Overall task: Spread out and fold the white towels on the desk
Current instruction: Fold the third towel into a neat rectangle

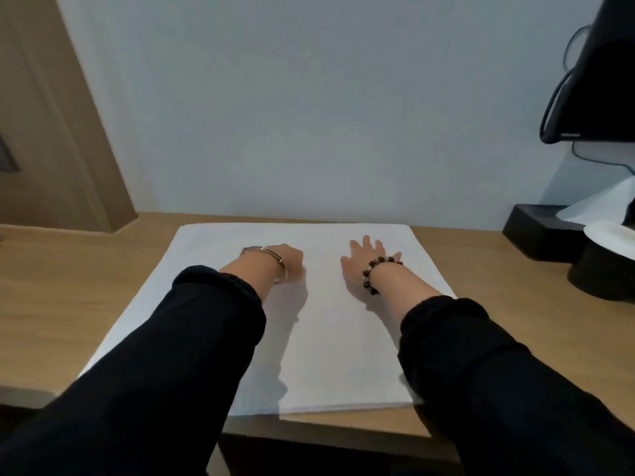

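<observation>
A white towel (326,338) lies flat and squared on the wooden desk (62,290), reaching from near the wall to the front edge. Layered edges show at its near side. My left hand (290,261), with a metal bangle at the wrist, rests on the towel left of its middle; its fingers bend down out of sight. My right hand (366,257), with a bead bracelet, lies flat on the towel with fingers spread, a little right of the middle. Both arms wear black sleeves.
A black tissue box (536,231) with a white tissue sticking up stands at the right by the wall. A black round container with a white lid (604,269) sits in front of it. A black monitor and cables (591,80) hang at upper right. A pale wall backs the desk.
</observation>
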### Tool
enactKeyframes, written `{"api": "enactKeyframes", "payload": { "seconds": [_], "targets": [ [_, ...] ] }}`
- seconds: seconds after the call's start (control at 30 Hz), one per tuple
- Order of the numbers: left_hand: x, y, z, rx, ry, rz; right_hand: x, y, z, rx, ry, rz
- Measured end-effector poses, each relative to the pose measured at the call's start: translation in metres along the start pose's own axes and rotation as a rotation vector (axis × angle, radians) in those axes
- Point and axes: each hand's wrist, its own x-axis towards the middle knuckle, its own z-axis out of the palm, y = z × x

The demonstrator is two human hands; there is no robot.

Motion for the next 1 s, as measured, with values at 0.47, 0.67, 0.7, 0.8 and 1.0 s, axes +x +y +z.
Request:
{"api": "enactKeyframes", "payload": {
  "seconds": [0.47,0.67,0.7,0.8,1.0],
  "targets": [
    [0.065,0.004,-0.002,0.129,0.211,-0.031,0.095,0.021,0.005,0.102,0.162,0.13],
    [0.103,0.027,0.025,-0.155,0.16,0.088,0.105,0.021,0.016,0.096,0.158,0.06],
    [0.109,0.028,0.027,-0.186,0.144,0.079,0.106,0.021,0.016,0.1,0.154,0.059],
    [0.119,0.01,0.029,-0.188,0.113,0.013,0.106,0.022,0.017,0.087,0.156,0.054],
    [0.096,-0.1,0.051,-0.24,0.104,-0.292,0.108,0.021,0.017,0.075,0.152,0.062]
  ]
}}
